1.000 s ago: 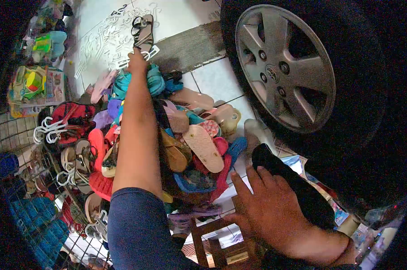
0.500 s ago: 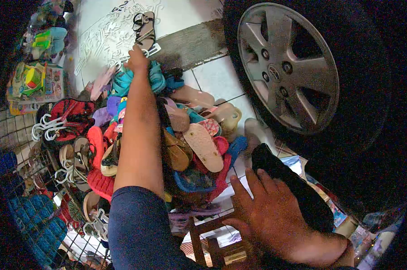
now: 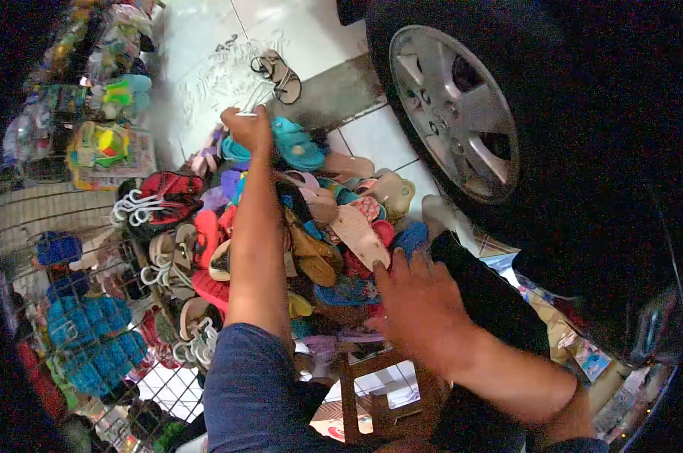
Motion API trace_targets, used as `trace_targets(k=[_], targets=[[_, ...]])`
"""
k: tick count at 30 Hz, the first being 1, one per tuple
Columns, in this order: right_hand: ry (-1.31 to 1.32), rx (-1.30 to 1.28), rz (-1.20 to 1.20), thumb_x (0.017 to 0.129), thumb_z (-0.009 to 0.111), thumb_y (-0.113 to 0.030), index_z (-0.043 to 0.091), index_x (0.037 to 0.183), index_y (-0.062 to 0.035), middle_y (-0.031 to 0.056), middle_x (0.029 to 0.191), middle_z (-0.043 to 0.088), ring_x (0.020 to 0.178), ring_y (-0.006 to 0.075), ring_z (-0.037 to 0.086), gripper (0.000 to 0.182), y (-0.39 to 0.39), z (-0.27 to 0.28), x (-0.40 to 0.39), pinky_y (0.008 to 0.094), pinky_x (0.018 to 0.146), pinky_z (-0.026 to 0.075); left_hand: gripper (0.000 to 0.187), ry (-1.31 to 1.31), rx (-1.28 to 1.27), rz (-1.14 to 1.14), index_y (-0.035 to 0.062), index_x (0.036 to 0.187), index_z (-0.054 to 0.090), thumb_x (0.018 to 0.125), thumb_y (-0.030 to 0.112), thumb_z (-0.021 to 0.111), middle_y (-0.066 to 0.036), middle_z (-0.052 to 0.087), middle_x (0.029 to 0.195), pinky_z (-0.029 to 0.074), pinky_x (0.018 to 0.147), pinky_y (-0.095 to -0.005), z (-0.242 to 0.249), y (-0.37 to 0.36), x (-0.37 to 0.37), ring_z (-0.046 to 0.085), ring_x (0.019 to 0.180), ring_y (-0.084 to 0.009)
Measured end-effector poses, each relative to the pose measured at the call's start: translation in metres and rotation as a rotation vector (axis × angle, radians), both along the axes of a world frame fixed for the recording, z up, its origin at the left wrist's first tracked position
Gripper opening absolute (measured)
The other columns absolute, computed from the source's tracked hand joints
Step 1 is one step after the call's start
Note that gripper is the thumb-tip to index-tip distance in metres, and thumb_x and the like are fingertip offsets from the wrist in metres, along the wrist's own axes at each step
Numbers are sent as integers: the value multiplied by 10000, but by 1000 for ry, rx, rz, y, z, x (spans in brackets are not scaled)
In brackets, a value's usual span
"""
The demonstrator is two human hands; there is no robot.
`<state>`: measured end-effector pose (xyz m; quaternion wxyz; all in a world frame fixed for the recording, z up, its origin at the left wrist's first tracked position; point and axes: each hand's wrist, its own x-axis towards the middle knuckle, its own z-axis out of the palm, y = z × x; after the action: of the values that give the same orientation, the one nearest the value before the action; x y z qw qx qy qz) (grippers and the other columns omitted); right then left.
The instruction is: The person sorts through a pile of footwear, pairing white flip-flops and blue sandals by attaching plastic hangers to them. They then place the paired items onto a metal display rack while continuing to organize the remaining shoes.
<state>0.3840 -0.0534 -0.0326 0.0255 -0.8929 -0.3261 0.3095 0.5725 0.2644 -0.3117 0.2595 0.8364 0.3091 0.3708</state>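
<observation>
My left hand (image 3: 249, 128) is stretched far forward, its fingers closed on a white plastic hanger (image 3: 257, 102). A beige sandal with black straps (image 3: 283, 79) lies just beyond it on the white tiles, by a spread of white hangers (image 3: 217, 87). Teal sandals (image 3: 298, 143) are beside the left wrist. Nearer, my right hand (image 3: 424, 306) reaches over the edge of the footwear pile with fingers spread, next to a pale pink sole (image 3: 363, 235); whether the fingertips touch it is unclear.
At the right stands a vehicle wheel (image 3: 455, 113). Wire mesh (image 3: 164, 385) runs along the left, near red sandals on white hangers (image 3: 171, 198) and packaged toys (image 3: 111, 147). A brown wooden frame (image 3: 387, 400) is low in the middle.
The view has shifted. My left hand has pulled back slightly from the black-strapped sandal, which now lies at another angle, and the hanger is in its fingers. My right hand has moved toward the pile.
</observation>
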Motion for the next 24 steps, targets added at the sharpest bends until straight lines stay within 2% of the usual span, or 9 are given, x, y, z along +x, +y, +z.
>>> trace_targets(k=[3, 9, 12, 16, 17, 18, 20, 22, 24], targets=[[35, -77, -3, 778, 642, -487, 495, 1232, -13, 196, 1174, 527, 1036, 325, 528, 672, 0, -9, -1, 429, 817, 443, 485, -325, -285, -99, 6, 968, 385, 612, 129, 690, -167, 470, 890, 413, 800, -384, 39, -6, -4, 482, 825, -287], [-11, -49, 23, 749, 676, -506, 532, 1185, -35, 192, 1148, 544, 1032, 324, 555, 657, -2, -14, -4, 443, 798, 461, 426, -604, -527, -344, 63, 991, 388, 709, -20, 696, -69, 478, 925, 454, 682, -261, 187, -33, -70, 514, 790, -123], [140, -55, 27, 753, 671, -517, 496, 1214, -22, 224, 1185, 536, 1042, 327, 575, 699, 0, 3, 10, 456, 808, 478, 393, -689, -814, -614, 57, 1071, 417, 758, -53, 627, -83, 524, 949, 496, 714, -287, 262, -29, -121, 595, 807, -175], [-14, 333, -104, 750, 661, -552, 327, 1360, 18, 274, 1232, 503, 1095, 374, 551, 898, 1, -4, 13, 453, 881, 466, 470, -679, -1101, -812, 125, 1171, 409, 770, -77, 547, -57, 486, 1110, 504, 776, -342, 336, -50, -200, 571, 926, -234], [105, 342, -94, 732, 665, -592, 282, 1383, 43, 287, 1277, 467, 1112, 395, 535, 986, 3, 1, 16, 448, 917, 449, 474, -707, -1126, -725, 143, 1139, 416, 747, -87, 549, -55, 462, 1118, 484, 811, -355, 352, -65, -224, 534, 975, -237], [100, 354, -80, 732, 665, -592, 282, 1383, 43, 287, 1277, 467, 1112, 395, 535, 986, 4, 7, 13, 448, 917, 449, 433, -707, -1128, -867, 138, 1093, 415, 738, -67, 556, -53, 457, 1095, 473, 813, -363, 361, -70, -243, 527, 958, -224], [307, 788, 72, 721, 665, -619, 234, 1394, 67, 303, 1332, 413, 1178, 390, 494, 1053, 2, 13, -2, 426, 981, 409, 332, -648, -1193, -838, 122, 1042, 480, 747, -5, 566, -64, 516, 1040, 477, 850, -457, 373, -80, -284, 552, 871, -200], [525, 722, 49, 735, 663, -606, 195, 1385, 97, 308, 1357, 382, 1242, 380, 433, 1066, 8, 22, -24, 385, 1046, 347, 352, -680, -1222, -765, 116, 1022, 490, 697, 18, 587, -55, 486, 1039, 460, 853, -479, 393, -111, -321, 535, 843, -202], [536, 849, 54, 742, 613, -670, 148, 1416, 15, 245, 1367, 386, 1200, 377, 466, 1069, 22, -3, -54, 420, 1018, 390, 353, -706, -1310, -867, 121, 1006, 495, 681, 14, 583, -51, 466, 1018, 464, 817, -464, 395, -130, -355, 515, 840, -194]])
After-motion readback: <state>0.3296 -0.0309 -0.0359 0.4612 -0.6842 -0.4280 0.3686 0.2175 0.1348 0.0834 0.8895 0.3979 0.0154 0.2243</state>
